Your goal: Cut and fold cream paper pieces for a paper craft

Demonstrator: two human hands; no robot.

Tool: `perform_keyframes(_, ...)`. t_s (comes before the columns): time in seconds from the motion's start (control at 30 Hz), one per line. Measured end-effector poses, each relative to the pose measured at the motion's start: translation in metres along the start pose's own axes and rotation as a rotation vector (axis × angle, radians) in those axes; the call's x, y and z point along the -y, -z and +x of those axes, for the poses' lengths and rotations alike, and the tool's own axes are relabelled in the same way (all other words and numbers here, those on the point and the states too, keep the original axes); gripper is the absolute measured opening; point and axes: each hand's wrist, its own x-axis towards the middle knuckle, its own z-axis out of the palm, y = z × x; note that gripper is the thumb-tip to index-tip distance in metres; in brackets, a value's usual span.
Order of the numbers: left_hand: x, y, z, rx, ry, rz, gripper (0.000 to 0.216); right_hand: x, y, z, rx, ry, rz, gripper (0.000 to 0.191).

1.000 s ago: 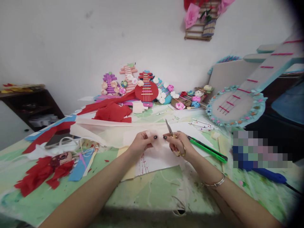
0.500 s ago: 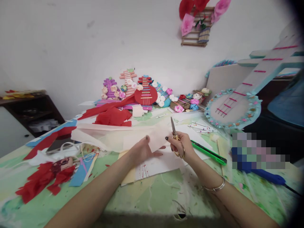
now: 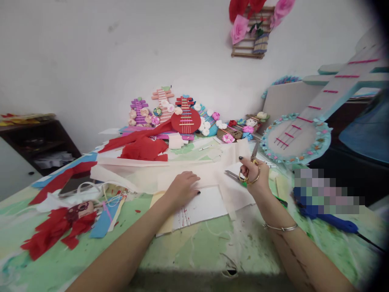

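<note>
My left hand (image 3: 182,187) lies palm down with fingers flat on a strip of cream crepe paper (image 3: 146,174) spread across the green table (image 3: 194,247). My right hand (image 3: 254,177) holds gold-handled scissors (image 3: 244,172), fingers through the loops, blades spread apart over the paper's right end (image 3: 234,156). A white card with red marks (image 3: 199,207) lies under and in front of the left hand.
Red crepe paper (image 3: 142,148) and small decorated lute models (image 3: 185,117) stand at the back. A large pale blue lute model (image 3: 296,138) leans at right. Red scraps (image 3: 50,233), a phone (image 3: 73,182) and cord lie at left. A dark cabinet (image 3: 36,142) stands far left.
The left hand let go of the lifted paper piece and pressed flat onto the table. The right hand moved right and up with the scissors, whose blades have opened.
</note>
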Motion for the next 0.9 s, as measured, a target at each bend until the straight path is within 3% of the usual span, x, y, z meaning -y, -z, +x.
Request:
perform_keyframes(0.1, 0.006, -0.006, -0.003, 0.090, -0.014, 0.219, 0.050, 0.001, 0.005, 0.005, -0.068, 0.027, 0.009, 0.025)
perform_keyframes(0.4, 0.023, -0.009, 0.003, 0.147, 0.224, 0.454, 0.047, -0.012, 0.026, 0.026, -0.222, 0.060, -0.017, 0.023)
perform_keyframes(0.57, 0.048, 0.023, 0.020, 0.185, 0.184, 0.460, 0.034, -0.003, 0.030, 0.023, -0.279, 0.131, 0.035, 0.024)
perform_keyframes(0.73, 0.089, 0.064, 0.042, 0.120, 0.340, 0.500, 0.033, 0.006, 0.023, 0.015, -0.218, 0.083, -0.014, 0.027)
perform_keyframes(0.9, 0.125, 0.086, 0.052, 0.245, 0.429, 0.400, 0.018, 0.006, 0.014, 0.006, -0.137, -0.053, 0.002, 0.032)
